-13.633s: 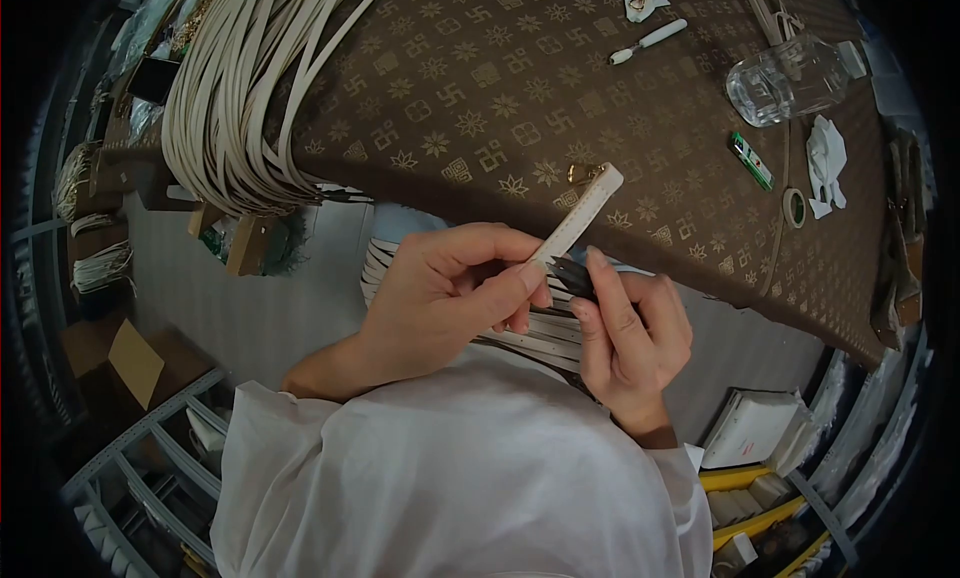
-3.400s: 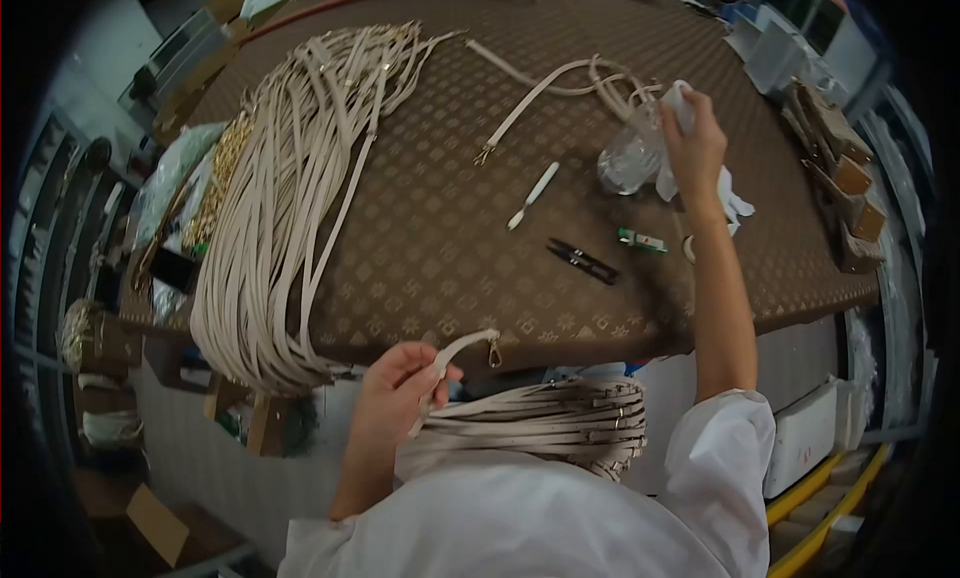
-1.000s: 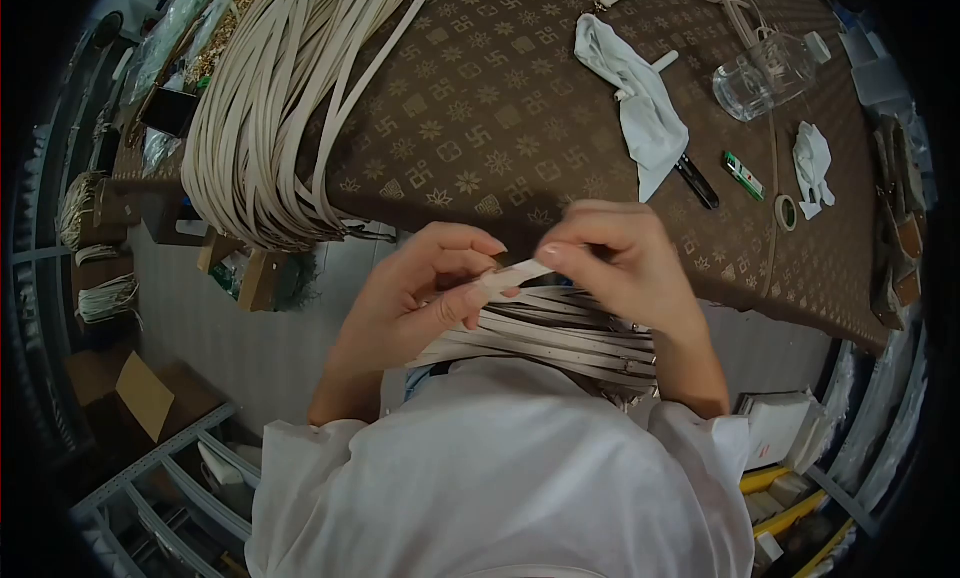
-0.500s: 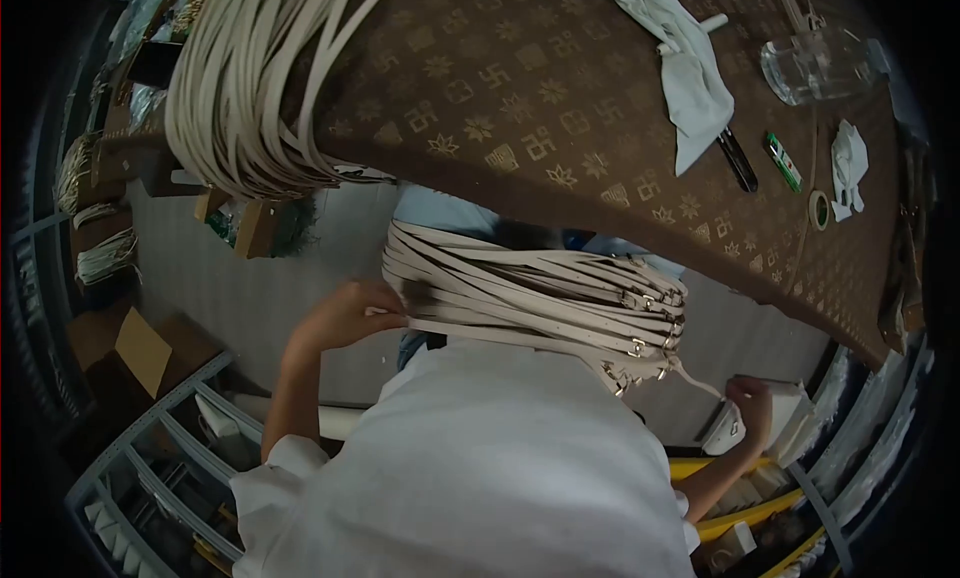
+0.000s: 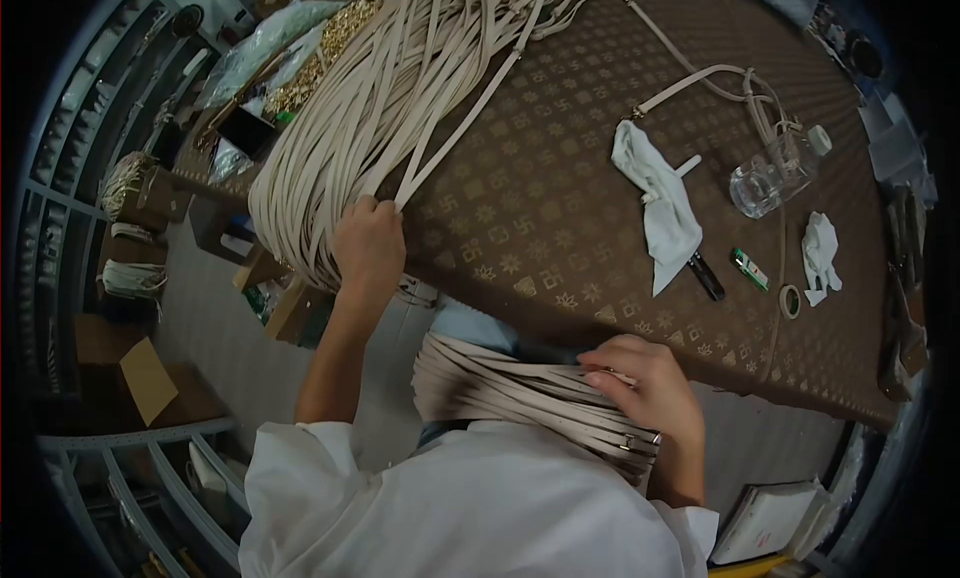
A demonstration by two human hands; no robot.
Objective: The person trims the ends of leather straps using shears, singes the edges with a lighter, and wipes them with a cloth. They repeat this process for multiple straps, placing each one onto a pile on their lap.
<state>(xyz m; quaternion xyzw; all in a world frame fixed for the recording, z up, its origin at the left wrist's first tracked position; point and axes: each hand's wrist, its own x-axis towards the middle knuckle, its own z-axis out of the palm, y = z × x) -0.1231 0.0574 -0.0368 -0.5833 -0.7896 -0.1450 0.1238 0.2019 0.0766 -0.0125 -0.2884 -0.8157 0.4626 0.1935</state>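
Note:
At the table's near left edge, my left hand (image 5: 370,243) is closed on a beige strap from a large pile of long straps (image 5: 350,128) that hangs over the edge. A second bundle of beige straps (image 5: 510,383) lies across my lap, with metal buckles (image 5: 628,442) at its right end. Over that right end, my right hand (image 5: 645,388) is curled with thumb and fingers together at a strap end. Its fingers partly hide what they pinch.
On the brown patterned table (image 5: 540,238) are a white cloth (image 5: 655,208) over a black-handled tool (image 5: 706,276), a clear bottle (image 5: 765,183), a green lighter (image 5: 750,268), a tape roll (image 5: 789,300) and crumpled white paper (image 5: 820,258). Open cardboard boxes (image 5: 150,378) and shelving stand left.
My left hand has gone from the lap bundle up to the pile on the table. My right hand has come in from the far right to the lap bundle. The view has tilted up.

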